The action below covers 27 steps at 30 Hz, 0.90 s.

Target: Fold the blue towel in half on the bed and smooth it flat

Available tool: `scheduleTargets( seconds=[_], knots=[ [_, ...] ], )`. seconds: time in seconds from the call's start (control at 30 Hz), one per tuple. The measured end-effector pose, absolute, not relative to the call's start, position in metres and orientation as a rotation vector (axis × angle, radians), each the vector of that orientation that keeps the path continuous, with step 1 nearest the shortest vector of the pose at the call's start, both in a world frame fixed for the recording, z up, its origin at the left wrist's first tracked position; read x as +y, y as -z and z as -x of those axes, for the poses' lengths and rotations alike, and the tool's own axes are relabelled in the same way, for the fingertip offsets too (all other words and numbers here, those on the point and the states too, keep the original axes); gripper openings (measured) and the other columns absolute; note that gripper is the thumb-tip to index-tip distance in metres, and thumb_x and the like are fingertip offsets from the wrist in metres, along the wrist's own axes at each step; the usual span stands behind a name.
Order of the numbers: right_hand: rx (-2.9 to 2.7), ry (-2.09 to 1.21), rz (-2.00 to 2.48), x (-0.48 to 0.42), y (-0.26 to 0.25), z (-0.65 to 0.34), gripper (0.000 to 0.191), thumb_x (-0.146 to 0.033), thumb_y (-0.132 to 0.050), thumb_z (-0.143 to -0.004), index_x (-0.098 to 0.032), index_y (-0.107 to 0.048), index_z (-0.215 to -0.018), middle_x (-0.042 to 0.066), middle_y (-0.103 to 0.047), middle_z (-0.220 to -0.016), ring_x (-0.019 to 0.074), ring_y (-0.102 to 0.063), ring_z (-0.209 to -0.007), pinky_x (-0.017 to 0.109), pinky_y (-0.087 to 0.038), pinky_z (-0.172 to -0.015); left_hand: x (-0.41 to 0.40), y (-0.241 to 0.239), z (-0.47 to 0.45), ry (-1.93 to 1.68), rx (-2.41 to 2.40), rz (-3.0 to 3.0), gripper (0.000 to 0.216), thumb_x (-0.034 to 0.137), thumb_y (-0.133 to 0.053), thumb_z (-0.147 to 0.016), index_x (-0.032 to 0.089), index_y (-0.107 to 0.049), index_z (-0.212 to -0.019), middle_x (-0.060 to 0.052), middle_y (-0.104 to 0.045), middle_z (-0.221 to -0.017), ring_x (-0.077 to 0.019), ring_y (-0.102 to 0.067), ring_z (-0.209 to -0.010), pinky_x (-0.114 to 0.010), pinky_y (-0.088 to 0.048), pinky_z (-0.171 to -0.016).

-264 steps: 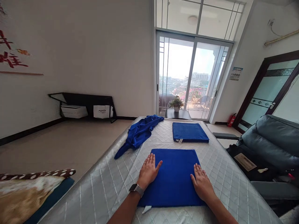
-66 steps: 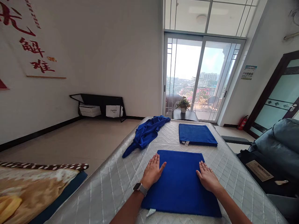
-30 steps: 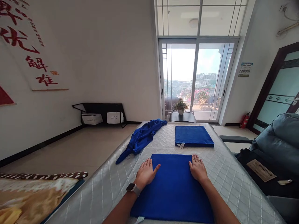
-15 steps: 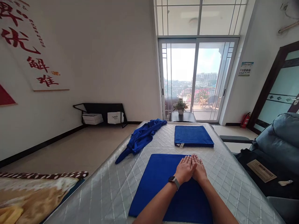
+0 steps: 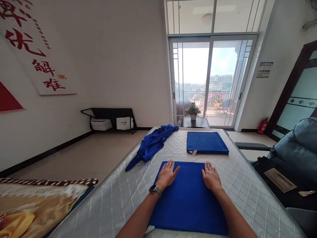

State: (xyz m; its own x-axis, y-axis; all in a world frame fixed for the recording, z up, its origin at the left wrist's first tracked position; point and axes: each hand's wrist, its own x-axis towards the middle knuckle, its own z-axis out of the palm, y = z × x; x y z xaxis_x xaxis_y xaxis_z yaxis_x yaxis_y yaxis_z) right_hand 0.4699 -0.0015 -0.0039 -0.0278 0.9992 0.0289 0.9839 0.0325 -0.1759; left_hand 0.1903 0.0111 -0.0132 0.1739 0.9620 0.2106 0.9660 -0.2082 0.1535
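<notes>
A folded blue cloth [image 5: 187, 198] lies flat in front of me on the quilted silver mattress [image 5: 106, 205]. On its far left corner rests my left hand [image 5: 167, 175], palm down with the thumb spread; a watch is on that wrist. My right hand [image 5: 211, 176] lies flat on the far right corner, fingers stretched out. Beyond them a second folded blue cloth [image 5: 207, 142] sits with a white tag at its near edge. A crumpled blue cloth [image 5: 152, 143] stretches along the mattress's far left side.
A brown and cream blanket [image 5: 44, 205] is at the lower left. To the right stands a grey armchair [image 5: 292, 142] with a dark bag [image 5: 262, 165] on it. A chair [image 5: 195, 123] bearing a potted plant [image 5: 192, 110] is past the far edge, before glass doors.
My left hand has slid left across the folded cloth, from beside my right hand to the far left corner. My right hand stays near the far right corner.
</notes>
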Motion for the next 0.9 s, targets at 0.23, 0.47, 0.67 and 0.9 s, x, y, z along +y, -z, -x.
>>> scheduleTargets(
  seconds=[0.23, 0.47, 0.67, 0.9],
  knots=[
    [-2.154, -0.165, 2.092, 0.0, 0.005, -0.472, 0.067, -0.04, -0.019, -0.102, -0.007, -0.02, -0.16, 0.01, -0.017, -0.168, 0.0212, -0.01, -0.156, 0.041, -0.007, -0.125, 0.013, 0.026, -0.152, 0.433, -2.003, 2.31, 0.085, 0.067, -0.012, -0.1, 0.006, -0.038, -0.154, -0.019, -0.039, -0.16, -0.0287, -0.033, -0.15, -0.046, -0.029, -0.123],
    [-2.161, -0.148, 2.097, 0.002, 0.007, -0.473, 0.068, -0.042, -0.018, -0.102, -0.007, -0.021, -0.16, 0.009, -0.017, -0.168, 0.0207, -0.011, -0.156, 0.04, -0.007, -0.125, 0.014, 0.03, -0.154, 0.462, -1.998, 2.283, 0.086, 0.068, -0.013, -0.1, 0.005, -0.039, -0.154, -0.018, -0.04, -0.16, -0.0284, -0.033, -0.15, -0.044, -0.029, -0.123],
    [-2.16, -0.133, 2.104, 0.005, 0.013, -0.475, 0.067, -0.043, -0.017, -0.103, -0.009, -0.02, -0.161, 0.008, -0.017, -0.169, 0.0197, -0.01, -0.156, 0.041, -0.008, -0.126, 0.011, 0.026, -0.156, 0.491, -2.006, 2.292, 0.087, 0.067, -0.014, -0.101, 0.002, -0.038, -0.153, -0.021, -0.04, -0.159, -0.0292, -0.034, -0.15, -0.046, -0.03, -0.123],
    [-2.181, -0.116, 2.124, 0.004, 0.012, -0.476, 0.068, -0.044, -0.017, -0.103, -0.01, -0.018, -0.161, 0.007, -0.016, -0.169, 0.0186, -0.008, -0.156, 0.04, -0.008, -0.126, 0.009, 0.023, -0.158, 0.538, -2.018, 2.286, 0.084, 0.065, -0.018, -0.101, 0.002, -0.039, -0.153, -0.021, -0.04, -0.159, -0.0302, -0.034, -0.15, -0.045, -0.03, -0.122]
  ],
)
